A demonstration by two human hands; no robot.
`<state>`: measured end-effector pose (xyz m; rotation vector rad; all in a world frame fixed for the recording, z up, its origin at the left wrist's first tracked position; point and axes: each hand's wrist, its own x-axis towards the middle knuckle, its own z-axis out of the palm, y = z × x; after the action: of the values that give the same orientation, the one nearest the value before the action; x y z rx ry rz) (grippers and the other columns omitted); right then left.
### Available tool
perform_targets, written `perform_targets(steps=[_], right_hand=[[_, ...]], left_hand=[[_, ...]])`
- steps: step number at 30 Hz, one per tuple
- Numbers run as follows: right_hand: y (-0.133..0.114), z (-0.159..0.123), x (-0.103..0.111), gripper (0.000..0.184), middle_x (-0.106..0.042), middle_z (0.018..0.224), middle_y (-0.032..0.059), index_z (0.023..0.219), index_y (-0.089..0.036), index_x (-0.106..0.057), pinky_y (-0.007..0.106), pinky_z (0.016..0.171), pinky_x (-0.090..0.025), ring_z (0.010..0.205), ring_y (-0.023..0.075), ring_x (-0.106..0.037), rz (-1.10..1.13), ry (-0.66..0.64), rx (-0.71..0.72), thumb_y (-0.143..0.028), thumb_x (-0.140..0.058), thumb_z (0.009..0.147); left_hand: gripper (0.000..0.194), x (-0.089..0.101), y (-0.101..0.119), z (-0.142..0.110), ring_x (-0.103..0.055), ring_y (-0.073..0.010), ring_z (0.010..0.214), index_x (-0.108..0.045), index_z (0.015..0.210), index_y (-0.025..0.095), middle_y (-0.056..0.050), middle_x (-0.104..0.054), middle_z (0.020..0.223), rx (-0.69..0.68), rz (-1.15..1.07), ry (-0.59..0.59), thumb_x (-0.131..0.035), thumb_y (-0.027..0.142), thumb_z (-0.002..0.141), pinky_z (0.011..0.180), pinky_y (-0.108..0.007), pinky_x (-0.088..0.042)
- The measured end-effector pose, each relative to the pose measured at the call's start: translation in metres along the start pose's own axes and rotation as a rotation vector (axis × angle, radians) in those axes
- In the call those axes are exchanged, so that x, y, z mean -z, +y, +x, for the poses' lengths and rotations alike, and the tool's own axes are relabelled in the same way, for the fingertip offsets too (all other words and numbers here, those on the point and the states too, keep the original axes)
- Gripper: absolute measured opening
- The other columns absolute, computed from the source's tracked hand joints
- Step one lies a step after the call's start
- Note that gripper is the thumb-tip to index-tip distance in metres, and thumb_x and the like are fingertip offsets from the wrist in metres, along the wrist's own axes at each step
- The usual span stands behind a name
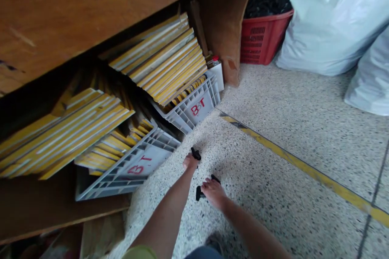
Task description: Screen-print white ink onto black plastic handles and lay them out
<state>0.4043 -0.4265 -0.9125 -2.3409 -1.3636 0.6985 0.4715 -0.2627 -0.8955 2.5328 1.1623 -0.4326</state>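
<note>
Both my arms reach down over the speckled floor. My left hand (190,161) is closed on a small black part (196,153), whose kind I cannot make out; it juts out past the fingers. Lower and to the right, my right hand (212,190) grips another black part (199,193), with one end showing on the left of the fingers and a bit on the far side. The two hands are apart from each other. Nearest to my left hand stands a grey plastic crate (158,155) with red letters, full of yellow-edged boards (112,147).
A second grey crate (194,109) holds more yellow-edged boards (170,64) under a wooden bench (91,7). A red basket (264,36) with black pieces stands beyond, beside white sacks (334,20). Yellow-black tape (291,157) crosses the speckled floor (273,218).
</note>
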Motion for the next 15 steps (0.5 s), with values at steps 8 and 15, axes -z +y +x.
perform_targets(steps=[8,15], right_hand=[[0.008,0.005,-0.029,0.036,-0.071,0.105,0.0142,0.107,-0.020,-0.069,0.050,0.098,-0.041,0.109,0.0319,-0.061,0.234,0.154,-0.369,-0.008,-0.054,0.076],[0.013,-0.119,0.116,0.026,-0.072,0.082,-0.0002,0.088,-0.035,-0.071,0.048,0.071,-0.054,0.084,0.0328,-0.069,1.083,0.325,-0.370,-0.026,-0.068,0.064]], left_hand=[[0.042,0.011,0.004,0.012,-0.066,-0.0292,0.098,-0.053,0.121,0.015,-0.015,-0.072,0.099,-0.034,-0.136,-0.065,-0.058,0.020,0.080,0.082,-0.041,-0.049],[0.014,0.079,0.019,-0.143,-0.070,-0.0246,0.081,-0.069,0.084,0.015,-0.006,-0.073,0.080,-0.035,-0.591,-0.339,-0.061,0.011,0.072,0.070,-0.035,-0.056]])
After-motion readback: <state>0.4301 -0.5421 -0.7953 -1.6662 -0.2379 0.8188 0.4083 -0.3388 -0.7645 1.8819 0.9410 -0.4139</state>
